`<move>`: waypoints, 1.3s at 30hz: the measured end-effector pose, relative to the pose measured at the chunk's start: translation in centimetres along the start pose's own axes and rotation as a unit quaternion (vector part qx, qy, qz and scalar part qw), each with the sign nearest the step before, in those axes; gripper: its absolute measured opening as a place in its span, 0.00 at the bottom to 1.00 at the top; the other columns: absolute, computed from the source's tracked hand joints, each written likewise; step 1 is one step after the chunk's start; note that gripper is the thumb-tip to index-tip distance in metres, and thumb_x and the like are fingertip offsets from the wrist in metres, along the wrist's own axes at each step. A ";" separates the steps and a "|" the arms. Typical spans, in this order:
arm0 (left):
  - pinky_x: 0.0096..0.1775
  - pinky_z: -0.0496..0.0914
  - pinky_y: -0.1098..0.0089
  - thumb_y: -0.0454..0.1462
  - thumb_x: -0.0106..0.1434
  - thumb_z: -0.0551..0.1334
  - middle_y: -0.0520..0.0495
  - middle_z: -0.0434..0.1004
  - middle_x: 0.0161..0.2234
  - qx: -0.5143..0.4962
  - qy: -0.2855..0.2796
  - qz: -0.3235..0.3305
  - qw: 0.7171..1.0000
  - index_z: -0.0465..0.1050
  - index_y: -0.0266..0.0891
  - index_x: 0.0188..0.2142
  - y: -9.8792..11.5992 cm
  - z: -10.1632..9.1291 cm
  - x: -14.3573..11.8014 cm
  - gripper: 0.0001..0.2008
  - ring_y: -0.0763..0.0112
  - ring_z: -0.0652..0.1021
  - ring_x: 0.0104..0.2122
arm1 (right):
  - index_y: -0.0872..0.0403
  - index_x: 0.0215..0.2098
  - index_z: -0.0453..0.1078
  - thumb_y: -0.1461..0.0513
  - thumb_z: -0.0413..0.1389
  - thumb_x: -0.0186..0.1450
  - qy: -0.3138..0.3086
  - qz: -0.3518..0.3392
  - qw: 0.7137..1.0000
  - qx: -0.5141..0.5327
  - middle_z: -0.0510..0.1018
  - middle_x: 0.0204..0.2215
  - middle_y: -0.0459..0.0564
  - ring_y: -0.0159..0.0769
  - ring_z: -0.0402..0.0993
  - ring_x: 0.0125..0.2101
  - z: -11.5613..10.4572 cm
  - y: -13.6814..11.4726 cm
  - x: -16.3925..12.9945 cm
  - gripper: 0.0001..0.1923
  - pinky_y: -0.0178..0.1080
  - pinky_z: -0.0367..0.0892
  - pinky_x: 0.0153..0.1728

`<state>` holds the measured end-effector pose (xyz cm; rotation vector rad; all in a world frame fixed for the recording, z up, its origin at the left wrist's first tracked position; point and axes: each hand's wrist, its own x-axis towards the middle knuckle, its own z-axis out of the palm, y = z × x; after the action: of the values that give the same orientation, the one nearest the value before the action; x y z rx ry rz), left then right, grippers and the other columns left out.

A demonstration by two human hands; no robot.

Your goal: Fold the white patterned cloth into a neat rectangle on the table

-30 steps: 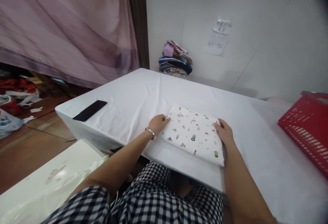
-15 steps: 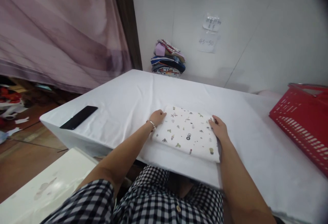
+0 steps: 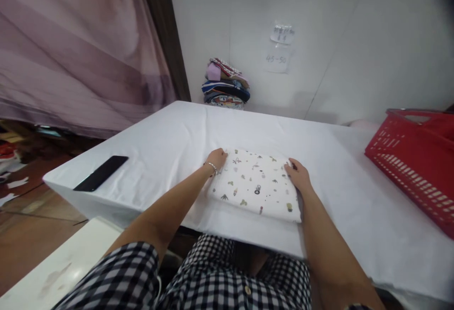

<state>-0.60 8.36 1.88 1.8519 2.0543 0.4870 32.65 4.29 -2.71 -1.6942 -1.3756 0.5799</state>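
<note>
A white folded cloth (image 3: pixel 255 185) with small plant prints lies flat on the white-covered table (image 3: pixel 152 144), close to the front edge. My left hand (image 3: pixel 217 159), with a bracelet at the wrist, pinches its far left corner. At the far right corner, my right hand (image 3: pixel 298 174) grips the cloth between thumb and fingers. Both hands have their fingers closed on the fabric, and part of the right fingers is hidden behind the thumb and the cloth's edge.
A red plastic basket (image 3: pixel 411 159) stands at the table's right. On the left lies a black phone (image 3: pixel 101 173). Folded clothes (image 3: pixel 226 83) are stacked by the wall, beneath paper notes (image 3: pixel 277 59). A pale bench top (image 3: pixel 67 262) is at lower left.
The view has shifted slightly, so the surroundings sit a little further left. Both hands keep their hold on the cloth, which looks much the same.
</note>
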 end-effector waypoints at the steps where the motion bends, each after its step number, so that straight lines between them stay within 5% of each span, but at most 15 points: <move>1: 0.40 0.65 0.69 0.43 0.62 0.52 0.41 0.77 0.38 -0.001 0.002 -0.004 1.000 0.70 0.37 0.36 0.0 0.0 0.2 0.13 0.63 0.75 0.40 | 0.56 0.50 0.69 0.51 0.55 0.54 0.002 -0.001 1.000 -0.002 0.75 0.44 0.54 0.41 0.70 0.41 0.0 -0.1 0.0 0.28 0.43 0.63 0.47; 5: 0.40 0.66 0.67 0.50 0.61 0.52 0.38 0.75 0.42 0.004 -0.002 -0.027 1.000 0.67 0.36 0.43 0.5 0.3 0.9 0.21 0.60 0.75 0.42 | 0.55 0.50 0.69 0.52 0.54 0.54 0.008 -0.009 1.000 -0.009 0.75 0.44 0.53 0.40 0.70 0.41 0.0 -0.3 -0.1 0.27 0.43 0.63 0.47; 12: 0.41 0.66 0.65 0.46 0.63 0.48 0.36 0.75 0.43 0.073 -0.042 -0.001 0.996 0.67 0.35 0.42 0.9 0.5 1.7 0.18 0.58 0.74 0.44 | 0.56 0.50 0.69 0.52 0.55 0.54 0.005 -0.004 1.000 0.007 0.75 0.43 0.53 0.40 0.70 0.39 0.3 0.3 0.2 0.28 0.43 0.64 0.45; 31: 0.45 0.66 0.66 0.44 0.62 0.51 0.39 0.71 0.49 0.070 -0.036 0.021 0.997 0.64 0.37 0.50 0.8 0.3 1.1 0.20 0.60 0.73 0.47 | 0.53 0.49 0.70 0.52 0.54 0.54 0.009 -0.006 1.000 -0.005 0.76 0.42 0.52 0.40 0.70 0.39 0.2 0.1 0.2 0.26 0.44 0.65 0.44; 36: 0.53 0.61 0.62 0.46 0.62 0.52 0.38 0.57 0.60 0.114 0.025 0.125 0.985 0.57 0.36 0.58 2.2 0.4 -0.7 0.27 0.59 0.63 0.57 | 0.54 0.49 0.69 0.52 0.54 0.54 0.011 -0.013 1.000 -0.007 0.75 0.43 0.53 0.41 0.70 0.40 0.3 0.2 0.3 0.26 0.45 0.65 0.46; 39: 0.57 0.54 0.57 0.48 0.61 0.52 0.39 0.50 0.63 0.167 -0.006 0.204 0.965 0.55 0.37 0.59 3.3 0.9 -2.1 0.29 0.58 0.55 0.61 | 0.55 0.50 0.68 0.53 0.54 0.55 0.027 -0.025 0.999 0.004 0.73 0.46 0.54 0.42 0.69 0.44 0.3 0.1 0.3 0.27 0.46 0.63 0.48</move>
<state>2.95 6.66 2.61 2.4902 1.8333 0.2302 32.50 4.64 -2.89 -1.6524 -1.3718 0.5061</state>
